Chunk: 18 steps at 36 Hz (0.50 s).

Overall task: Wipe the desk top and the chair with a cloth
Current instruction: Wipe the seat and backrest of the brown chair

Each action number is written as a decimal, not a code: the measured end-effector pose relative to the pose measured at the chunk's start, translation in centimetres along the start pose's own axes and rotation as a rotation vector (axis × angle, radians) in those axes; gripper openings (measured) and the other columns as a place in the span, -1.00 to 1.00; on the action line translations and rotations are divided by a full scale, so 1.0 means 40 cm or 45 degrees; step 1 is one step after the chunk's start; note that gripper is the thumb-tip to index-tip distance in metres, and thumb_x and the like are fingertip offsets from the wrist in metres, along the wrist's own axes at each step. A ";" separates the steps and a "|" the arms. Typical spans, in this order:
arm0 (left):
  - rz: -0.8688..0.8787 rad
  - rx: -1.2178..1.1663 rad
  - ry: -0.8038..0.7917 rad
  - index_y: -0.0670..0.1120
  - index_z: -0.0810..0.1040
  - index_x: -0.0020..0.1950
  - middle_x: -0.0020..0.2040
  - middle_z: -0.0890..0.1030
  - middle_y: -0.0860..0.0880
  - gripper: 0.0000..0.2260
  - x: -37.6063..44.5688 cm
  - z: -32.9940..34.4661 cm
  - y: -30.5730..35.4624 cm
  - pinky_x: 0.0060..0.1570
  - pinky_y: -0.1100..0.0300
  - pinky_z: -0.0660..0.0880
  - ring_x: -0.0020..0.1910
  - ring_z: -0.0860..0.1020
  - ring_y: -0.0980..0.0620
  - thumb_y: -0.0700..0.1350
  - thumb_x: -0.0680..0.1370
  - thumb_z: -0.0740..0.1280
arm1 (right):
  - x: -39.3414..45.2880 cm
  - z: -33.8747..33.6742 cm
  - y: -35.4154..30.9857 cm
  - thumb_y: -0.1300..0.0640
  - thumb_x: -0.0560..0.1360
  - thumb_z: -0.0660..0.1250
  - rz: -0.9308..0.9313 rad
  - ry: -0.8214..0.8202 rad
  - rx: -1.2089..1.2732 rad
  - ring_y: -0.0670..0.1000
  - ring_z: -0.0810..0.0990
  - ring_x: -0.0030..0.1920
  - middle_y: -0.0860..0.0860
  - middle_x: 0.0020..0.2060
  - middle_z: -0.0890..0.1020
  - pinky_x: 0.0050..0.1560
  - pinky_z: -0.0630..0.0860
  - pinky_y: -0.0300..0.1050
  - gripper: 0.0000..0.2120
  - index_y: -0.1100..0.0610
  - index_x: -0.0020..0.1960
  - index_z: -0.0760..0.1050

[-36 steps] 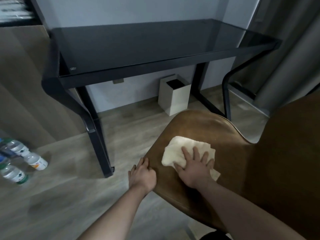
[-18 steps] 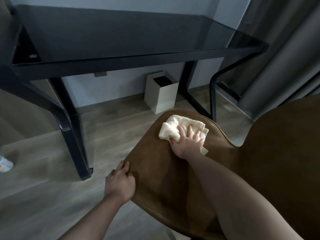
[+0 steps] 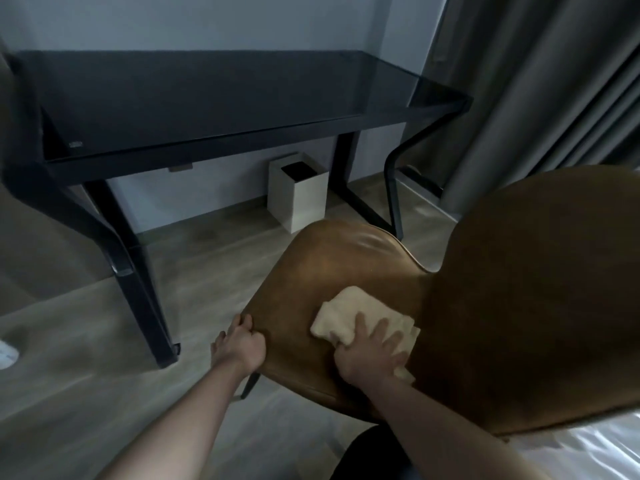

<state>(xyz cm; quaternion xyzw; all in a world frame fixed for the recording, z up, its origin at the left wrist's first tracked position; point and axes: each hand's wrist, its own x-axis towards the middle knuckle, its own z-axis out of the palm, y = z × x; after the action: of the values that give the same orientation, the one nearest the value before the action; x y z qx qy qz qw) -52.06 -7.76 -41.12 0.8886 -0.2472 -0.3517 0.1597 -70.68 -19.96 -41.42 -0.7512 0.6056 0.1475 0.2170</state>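
Observation:
A brown leather chair (image 3: 332, 268) stands in front of me, its seat toward the desk and its back at the right. A cream cloth (image 3: 349, 311) lies on the seat near the backrest. My right hand (image 3: 372, 351) presses flat on the cloth with fingers spread. My left hand (image 3: 239, 344) grips the seat's left edge, fingers curled around the rim. The black desk (image 3: 207, 98) with a dark glass top stands against the wall beyond the chair.
A white square bin (image 3: 299, 194) sits on the wood floor under the desk. Grey curtains (image 3: 540, 81) hang at the right. The desk's black legs (image 3: 138, 289) stand left of the chair. A pale object (image 3: 7, 355) shows at the left edge.
My right hand has pulled the cloth back from the seat's front toward the backrest and me. My left hand still grips the seat edge. The view has shifted.

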 end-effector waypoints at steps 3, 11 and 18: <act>0.001 -0.015 -0.010 0.03 0.08 0.66 0.67 0.02 0.05 -0.42 -0.001 0.001 -0.005 0.56 -0.03 0.10 0.59 0.13 -0.22 -0.06 0.62 0.04 | 0.004 0.019 0.002 -0.38 0.61 0.02 -0.015 0.008 0.004 0.41 -0.27 0.60 0.14 0.66 -0.26 0.51 -0.18 0.49 -0.23 -0.18 0.67 -0.25; 0.042 -0.057 0.017 0.02 0.06 0.67 0.68 -0.02 0.05 -0.43 0.060 0.021 -0.005 0.57 -0.02 0.09 0.61 0.10 -0.19 -0.06 0.64 0.01 | 0.196 -0.066 -0.062 -0.48 0.56 0.00 0.018 0.066 0.064 0.43 -0.36 0.58 0.13 0.64 -0.35 0.46 -0.31 0.53 -0.17 -0.23 0.64 -0.33; 0.044 -0.163 0.110 0.06 0.10 0.66 0.67 0.02 0.10 -0.47 0.101 0.052 -0.033 0.56 -0.04 0.16 0.62 0.10 -0.13 -0.05 0.66 0.03 | 0.406 -0.142 -0.152 -0.57 0.47 0.02 0.097 0.260 0.127 0.45 -0.39 0.56 0.07 0.64 -0.33 0.45 -0.24 0.59 -0.13 -0.31 0.64 -0.25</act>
<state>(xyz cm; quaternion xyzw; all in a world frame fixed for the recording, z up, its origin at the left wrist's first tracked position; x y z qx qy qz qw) -50.55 -9.15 -45.39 0.8866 -0.2322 -0.3254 0.2328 -61.38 -35.54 -43.49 -0.7271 0.6593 0.0481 0.1854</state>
